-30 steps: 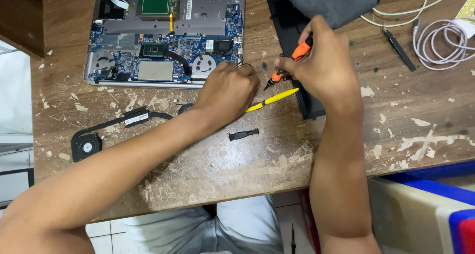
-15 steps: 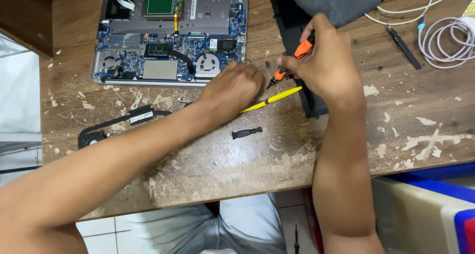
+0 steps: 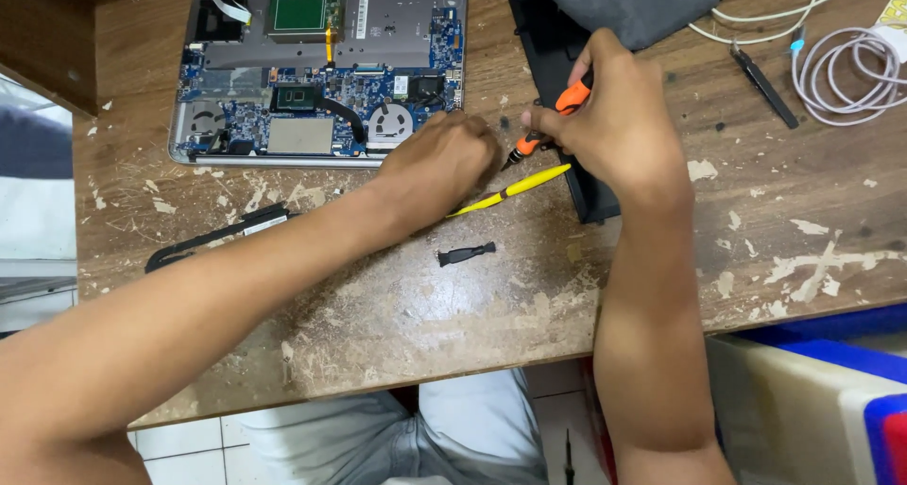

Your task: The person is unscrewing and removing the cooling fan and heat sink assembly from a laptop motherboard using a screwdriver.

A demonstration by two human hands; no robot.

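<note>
While the right hand [image 3: 624, 126] is clamped around an orange-and-black screwdriver [image 3: 553, 121], its tip pointing down near the left edge of a flat black part [image 3: 557, 60], the left hand [image 3: 444, 164] sits curled right next to that tip, knuckles up. Can't tell if those fingers are pinching anything, probably a tiny screw, but it's hidden. Both hands are close together, near the middle of the worktop [image 3: 472, 296], just off the front right corner of the opened laptop [image 3: 321, 69].

What could go wrong, I reckon: the driver slips off and jabs the left fingers or gouges the black part, since they're so close. A loose screw could also roll away and vanish into the mess, because the wooden top is badly scarred, full of flaking pale patches.

A yellow pry tool [image 3: 510, 190] lies under the hands, a small black piece [image 3: 466, 254] nearer the front edge, a white cable [image 3: 841, 69] coiled at the back right corner. Tiled floor shows below.
</note>
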